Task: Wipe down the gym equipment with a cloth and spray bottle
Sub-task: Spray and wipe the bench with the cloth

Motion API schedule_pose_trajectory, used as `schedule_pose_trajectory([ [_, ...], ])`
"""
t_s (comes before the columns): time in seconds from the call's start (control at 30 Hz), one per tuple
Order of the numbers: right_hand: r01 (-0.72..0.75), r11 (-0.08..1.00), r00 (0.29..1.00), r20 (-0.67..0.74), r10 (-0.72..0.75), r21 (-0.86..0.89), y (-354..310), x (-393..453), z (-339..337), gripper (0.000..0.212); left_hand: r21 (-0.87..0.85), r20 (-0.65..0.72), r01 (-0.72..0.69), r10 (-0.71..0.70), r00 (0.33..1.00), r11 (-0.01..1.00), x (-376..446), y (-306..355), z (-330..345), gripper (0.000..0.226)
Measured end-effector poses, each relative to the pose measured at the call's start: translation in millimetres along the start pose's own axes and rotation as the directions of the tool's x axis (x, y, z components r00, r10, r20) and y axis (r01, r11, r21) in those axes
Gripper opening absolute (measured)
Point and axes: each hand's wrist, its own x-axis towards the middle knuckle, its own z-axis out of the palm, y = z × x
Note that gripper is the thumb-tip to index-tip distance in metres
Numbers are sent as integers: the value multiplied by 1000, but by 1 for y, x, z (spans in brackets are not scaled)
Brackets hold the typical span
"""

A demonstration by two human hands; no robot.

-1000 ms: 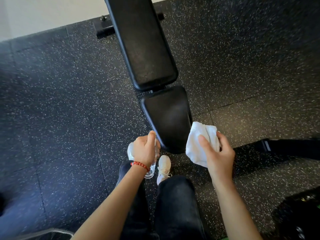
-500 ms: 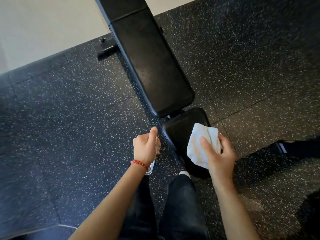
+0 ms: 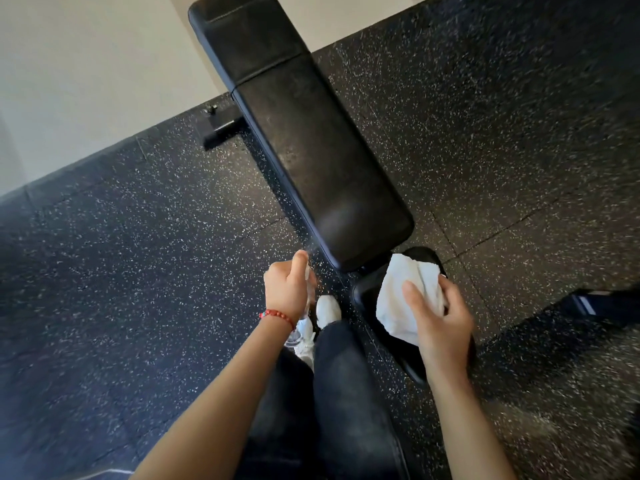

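Black speckled rubber floor [image 3: 121,271] fills most of your view, pale wall [image 3: 86,64] at the top left. The long black padded bench backrest [image 3: 311,140] runs from the wall toward you, with the smaller black padded seat pad [image 3: 363,299] just below its near end. Your dark-trousered legs [image 3: 346,393] stand left of the seat, one white shoe [image 3: 328,308] showing. Your right hand [image 3: 441,320] clutches a crumpled white cloth [image 3: 398,299] over the seat pad; contact with the pad can't be told. Your left hand [image 3: 289,289], red bead bracelet [image 3: 278,315] on the wrist, is wrapped around a clear plastic spray bottle [image 3: 300,329], finger on top, faint mist [image 3: 313,249] leaving toward the backrest's near corner.
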Motion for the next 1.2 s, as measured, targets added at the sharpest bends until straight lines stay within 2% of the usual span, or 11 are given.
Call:
schedule_pose_trajectory([
  [0.2,15,1000,999,49,-16,15,-28,37,28,35,70,-87,24,-18,996,997,43,22,-3,69],
  [0.3,28,999,997,77,-30,32,-44,62,45,39,101,-112,18,-7,994,995,66,36,-3,63],
  [0.5,56,998,988,141,-61,39,-84,109,70,30,58,-162,48,-38,986,997,105,70,-2,56],
  [0.67,75,997,985,156,-75,5,-108,132,91,44,64,-244,15,1,970,998,134,100,-5,63],
  [0.73,75,997,984,163,-73,-8,-118,137,100,38,80,-260,8,13,965,997,148,109,-11,63],
  [0.97,97,994,979,185,-87,-45,-154,152,143,35,-1,-231,-38,37,972,999,203,129,-40,58],
  [1.1,89,994,985,152,-78,-63,-177,159,180,40,4,-198,-68,67,978,998,244,138,-63,58],
  [1.2,78,995,991,113,-70,-65,-196,163,213,39,43,-177,-64,70,982,997,277,146,-86,66],
])
